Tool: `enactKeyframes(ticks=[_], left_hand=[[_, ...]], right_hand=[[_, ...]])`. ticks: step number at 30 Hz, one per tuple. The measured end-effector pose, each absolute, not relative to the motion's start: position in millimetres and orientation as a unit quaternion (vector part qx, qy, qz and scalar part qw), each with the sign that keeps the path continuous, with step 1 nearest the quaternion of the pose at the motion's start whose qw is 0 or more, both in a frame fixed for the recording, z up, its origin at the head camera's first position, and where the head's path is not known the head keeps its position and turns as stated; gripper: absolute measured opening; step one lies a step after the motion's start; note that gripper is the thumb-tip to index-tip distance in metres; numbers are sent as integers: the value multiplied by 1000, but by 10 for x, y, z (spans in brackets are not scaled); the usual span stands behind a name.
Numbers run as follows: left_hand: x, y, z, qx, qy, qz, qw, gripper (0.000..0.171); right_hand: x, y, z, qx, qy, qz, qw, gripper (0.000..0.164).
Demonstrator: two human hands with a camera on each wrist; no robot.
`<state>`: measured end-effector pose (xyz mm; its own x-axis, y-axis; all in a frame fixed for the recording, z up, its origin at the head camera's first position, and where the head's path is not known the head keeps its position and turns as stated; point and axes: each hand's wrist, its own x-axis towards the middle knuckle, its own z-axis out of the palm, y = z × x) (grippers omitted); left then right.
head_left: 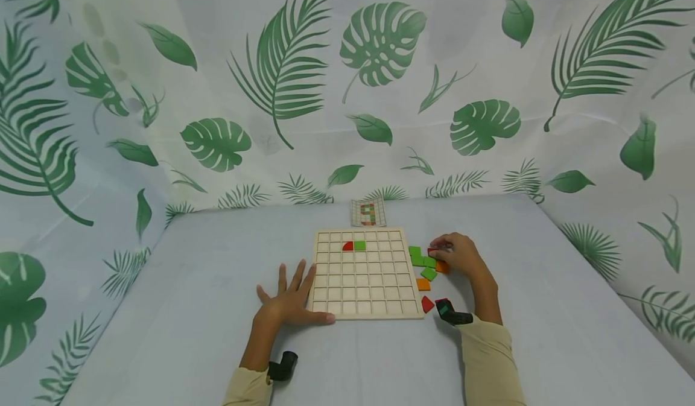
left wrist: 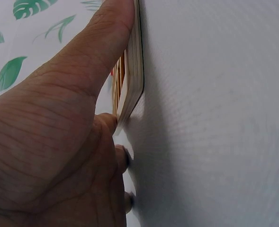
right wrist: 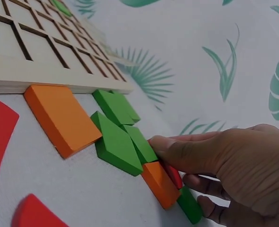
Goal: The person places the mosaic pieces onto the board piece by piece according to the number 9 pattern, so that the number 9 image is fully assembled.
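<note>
A wooden grid board lies on the table, with a red quarter-round block and a green square block side by side in its upper cells. My left hand rests at the board's near left corner, fingers spread along the left side and thumb along the front edge. Right of the board, my right hand pinches a red block between thumb and fingers, partly hidden by the thumb. Green blocks and an orange block lie close beside those fingertips.
A small printed pattern card lies behind the board. Nearer along the board's right side are another orange block and a red block. Leaf-printed cloth hangs behind the table.
</note>
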<state>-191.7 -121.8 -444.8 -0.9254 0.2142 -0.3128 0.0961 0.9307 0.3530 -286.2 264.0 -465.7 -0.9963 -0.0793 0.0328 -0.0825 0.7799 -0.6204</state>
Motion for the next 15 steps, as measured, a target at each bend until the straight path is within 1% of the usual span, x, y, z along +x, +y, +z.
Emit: enactKeyframes(ticks=[8,15], left_hand=[[-1921,-1230,-4462,81,964,178,181,119],[-1921,-1229,-4459,80,964,178,181,120]], right_hand=[[-2878,2606,-4675,54,-946,319,14,16],[-2895,2540,-4685,41,-957,288,8,20]])
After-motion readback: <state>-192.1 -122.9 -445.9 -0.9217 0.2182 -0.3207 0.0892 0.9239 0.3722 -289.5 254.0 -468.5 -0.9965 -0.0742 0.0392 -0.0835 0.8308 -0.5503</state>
